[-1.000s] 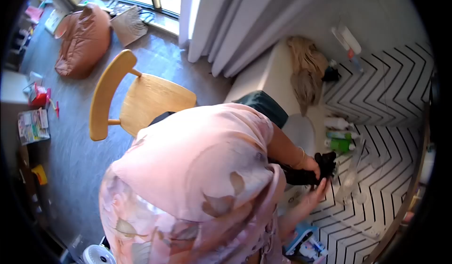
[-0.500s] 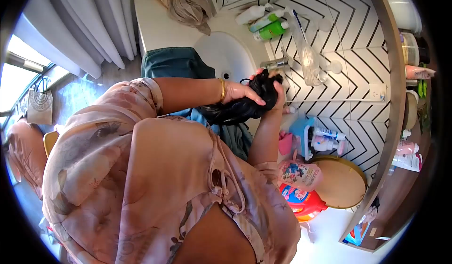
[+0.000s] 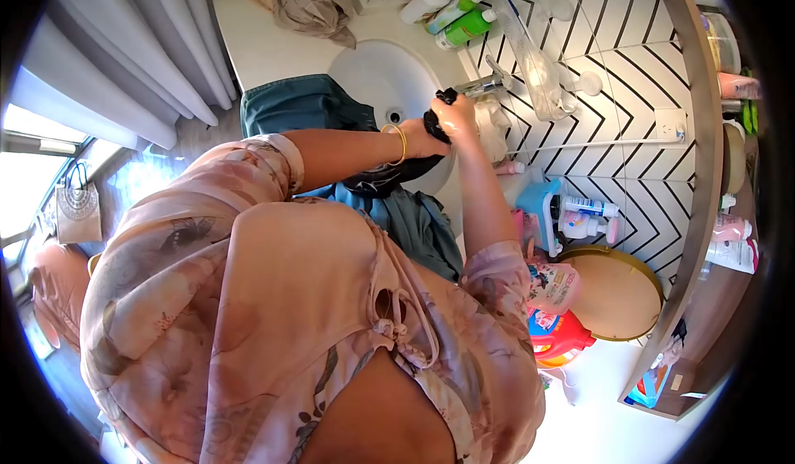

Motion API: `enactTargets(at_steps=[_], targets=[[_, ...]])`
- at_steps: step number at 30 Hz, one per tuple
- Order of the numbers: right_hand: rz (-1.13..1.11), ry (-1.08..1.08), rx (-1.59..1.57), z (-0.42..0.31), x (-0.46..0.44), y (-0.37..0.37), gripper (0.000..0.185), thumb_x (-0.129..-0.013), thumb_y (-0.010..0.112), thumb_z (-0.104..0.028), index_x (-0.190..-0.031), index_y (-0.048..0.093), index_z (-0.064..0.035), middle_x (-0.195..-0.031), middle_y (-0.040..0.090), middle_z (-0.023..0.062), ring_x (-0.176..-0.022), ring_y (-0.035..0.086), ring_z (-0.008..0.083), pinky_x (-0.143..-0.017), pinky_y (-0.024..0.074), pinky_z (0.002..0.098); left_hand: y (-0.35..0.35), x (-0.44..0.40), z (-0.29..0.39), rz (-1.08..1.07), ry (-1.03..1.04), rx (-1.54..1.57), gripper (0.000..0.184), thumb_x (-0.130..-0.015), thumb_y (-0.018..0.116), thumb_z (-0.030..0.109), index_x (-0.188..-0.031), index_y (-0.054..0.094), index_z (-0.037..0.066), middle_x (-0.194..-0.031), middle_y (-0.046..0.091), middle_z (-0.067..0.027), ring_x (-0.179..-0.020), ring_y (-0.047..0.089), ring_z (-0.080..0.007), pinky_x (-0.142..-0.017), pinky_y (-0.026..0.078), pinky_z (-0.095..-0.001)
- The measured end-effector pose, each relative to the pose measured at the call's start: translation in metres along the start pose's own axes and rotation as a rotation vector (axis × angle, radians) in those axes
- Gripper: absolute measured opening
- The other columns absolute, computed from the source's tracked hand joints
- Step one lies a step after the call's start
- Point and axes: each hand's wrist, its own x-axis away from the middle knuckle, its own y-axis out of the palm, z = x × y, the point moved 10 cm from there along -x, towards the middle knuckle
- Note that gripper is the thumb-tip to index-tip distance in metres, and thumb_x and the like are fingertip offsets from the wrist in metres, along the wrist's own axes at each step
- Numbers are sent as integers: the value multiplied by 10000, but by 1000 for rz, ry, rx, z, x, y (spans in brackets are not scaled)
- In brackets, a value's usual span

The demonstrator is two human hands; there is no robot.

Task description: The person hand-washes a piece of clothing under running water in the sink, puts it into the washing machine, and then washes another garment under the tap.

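Note:
A wet-looking black cloth [image 3: 381, 181] is bunched between my hands over the white sink [image 3: 377, 62]. My left hand [image 3: 424, 141], below a gold bangle, is closed round it. Just beyond, my right hand [image 3: 456, 119] grips the upper bunch, and a dark end sticks out past the fingers. The lower part of the cloth hangs behind my left forearm. Dark green fabric [image 3: 306, 104] drapes over the counter edge on one side of the sink. Blue-grey fabric [image 3: 414, 224] lies on the other side, partly behind my arms and blouse.
The tap [image 3: 483, 86] stands close to my right hand. Several bottles, including a green one [image 3: 465, 29], stand by the tiled wall. Beige cloth [image 3: 310, 9] rests on the counter. A blue container [image 3: 542, 216], a red detergent bottle [image 3: 559, 336] and a round tray [image 3: 617, 294] are opposite.
The loosely gathered black cloth is now squeezed into a tighter bunch. My right hand has turned over and closed round it, its back now showing. The view has shifted slightly.

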Motion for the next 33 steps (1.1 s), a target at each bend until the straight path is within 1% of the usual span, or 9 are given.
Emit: enactTargets(at_steps=[10,13,14,18,24,26,28,29,33], targets=[[201,91,11,7,0,-1,296,-627,572,-225,-754,582,42,-775,601,229,-780,579,376,-705,458,407,-18,25,-1,95,-115,-280,1088,-493,722,536,-1265,218,-40,-1016,568,-227,-928,576,-315,-781,457,-334],[231,41,99,-4,-4,-8,340,-625,574,-227,-832,569,43,-831,592,251,-833,566,383,-741,457,380,-32,22,12,166,-50,-215,1032,-503,722,523,-1235,283,-58,-1013,566,-230,-918,580,-321,-777,457,-331],[129,5,169,3,-17,-2,567,-677,600,-297,-1106,462,46,-1021,551,250,-934,551,352,-788,444,350,-37,18,16,200,5,-205,784,-573,713,448,-1118,450,-52,-959,595,-182,-864,596,-269,-749,464,-329],[-248,147,-803,-8,13,-17,859,-725,592,-489,-1352,145,-107,-1244,426,111,-1066,469,265,-817,404,431,-30,1,19,-17,62,517,317,-670,673,252,-881,606,24,-816,610,-58,-688,562,-146,-623,468,-279],[-411,42,-1663,15,11,-21,733,-718,602,-535,-1308,335,-192,-1231,470,52,-1183,384,259,-900,305,562,-8,21,66,-442,-140,956,227,-726,610,223,-839,580,28,-708,591,-75,-597,565,-160,-560,471,-265],[-148,-629,-1042,-17,28,-50,760,-706,657,-444,-1325,295,-192,-1285,408,72,-1213,340,293,-941,259,570,5,24,71,-557,-174,1012,239,-750,572,233,-869,563,26,-694,588,-94,-590,571,-173,-560,481,-276],[-141,-872,-1245,-31,48,-25,838,-677,713,-358,-1347,236,-196,-1350,300,104,-1245,271,337,-977,214,576,15,41,92,-632,-164,1056,294,-742,574,266,-900,542,20,-714,583,-110,-606,571,-193,-584,483,-293],[-291,-779,-1792,-23,42,-3,900,-653,740,-318,-1360,196,-200,-1389,223,126,-1263,224,364,-993,192,578,24,40,83,-661,-250,1077,311,-740,572,277,-911,535,20,-728,577,-115,-613,567,-200,-593,481,-298],[-422,-843,-1814,-56,52,-18,887,-689,666,-395,-1375,136,-208,-1416,116,149,-1274,160,398,-991,176,595,33,56,96,-655,-251,1086,348,-751,547,321,-942,508,32,-751,536,-99,-658,539,-190,-589,459,-282]])
